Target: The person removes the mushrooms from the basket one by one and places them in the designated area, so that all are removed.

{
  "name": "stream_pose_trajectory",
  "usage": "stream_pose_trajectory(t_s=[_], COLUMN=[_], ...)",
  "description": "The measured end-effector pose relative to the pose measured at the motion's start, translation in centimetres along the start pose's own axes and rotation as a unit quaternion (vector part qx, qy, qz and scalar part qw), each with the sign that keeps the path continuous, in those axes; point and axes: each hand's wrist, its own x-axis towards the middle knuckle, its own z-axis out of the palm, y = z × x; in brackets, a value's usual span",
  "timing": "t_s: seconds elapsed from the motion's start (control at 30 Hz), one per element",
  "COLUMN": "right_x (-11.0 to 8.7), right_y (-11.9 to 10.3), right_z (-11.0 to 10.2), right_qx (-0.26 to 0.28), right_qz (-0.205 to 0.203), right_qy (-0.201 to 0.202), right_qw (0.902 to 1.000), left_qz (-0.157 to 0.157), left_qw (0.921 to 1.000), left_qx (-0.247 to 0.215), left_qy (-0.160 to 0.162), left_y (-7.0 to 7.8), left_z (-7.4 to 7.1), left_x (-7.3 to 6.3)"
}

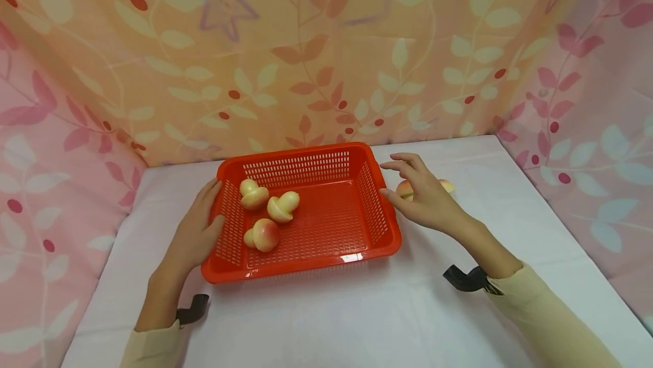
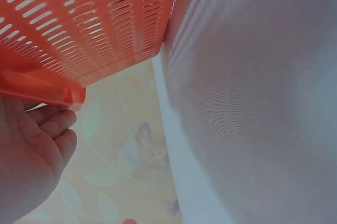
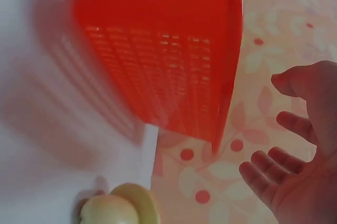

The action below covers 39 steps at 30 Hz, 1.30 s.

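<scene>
A red plastic basket [image 1: 331, 215] with slotted walls stands on the white table. Three toy mushrooms lie at its left side: one mushroom [image 1: 254, 195] at the back, another [image 1: 282, 207] beside it, and a pink-capped one [image 1: 265, 236] in front. My left hand [image 1: 196, 232] is at the left rim; in the left wrist view its relaxed fingers touch the rim's underside. Just off the right rim is my right hand [image 1: 423, 195], fingers spread and holding nothing. Behind it, partly hidden, a pale pink mushroom-like toy [image 1: 446, 186] lies on the table, also visible in the right wrist view [image 3: 110, 211].
Floral cloth [image 1: 326, 73] hangs behind the table, with pink cloth panels [image 1: 586, 101] at both sides. White cloth [image 1: 326, 317] covers the table around the basket. Black wrist mounts [image 1: 465, 278] stick out from both beige sleeves.
</scene>
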Motion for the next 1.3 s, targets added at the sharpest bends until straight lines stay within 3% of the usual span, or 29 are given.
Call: stream_pose_trajectory(t_s=[0.23, 0.43, 0.7, 1.13, 1.3], right_x=[1.6, 2.6, 4.2, 7.2, 8.1], right_y=[-2.1, -3.4, -4.5, -6.9, -7.7], right_z=[0.8, 1.3, 1.7, 3.0, 4.1], right_qx=[0.011, -0.016, -0.009, -0.012, -0.023], right_qz=[-0.023, -0.052, -0.102, -0.124, -0.126], right_qy=[-0.042, -0.072, -0.103, -0.16, -0.178], right_qw=[0.9988, 0.9959, 0.9894, 0.9791, 0.9758], left_qz=[-0.006, -0.011, -0.013, -0.011, -0.018], left_qw=[1.0, 0.9999, 0.9999, 0.9997, 0.9995], left_qx=[0.006, 0.006, 0.011, 0.019, 0.025], left_qy=[0.0, -0.003, 0.001, 0.006, -0.007], left_y=[0.0, -0.2, -0.1, 0.0, -0.1], left_z=[-0.3, -0.4, -0.5, -0.4, -0.1], left_x=[0.0, -0.1, -0.1, 0.2, 0.1])
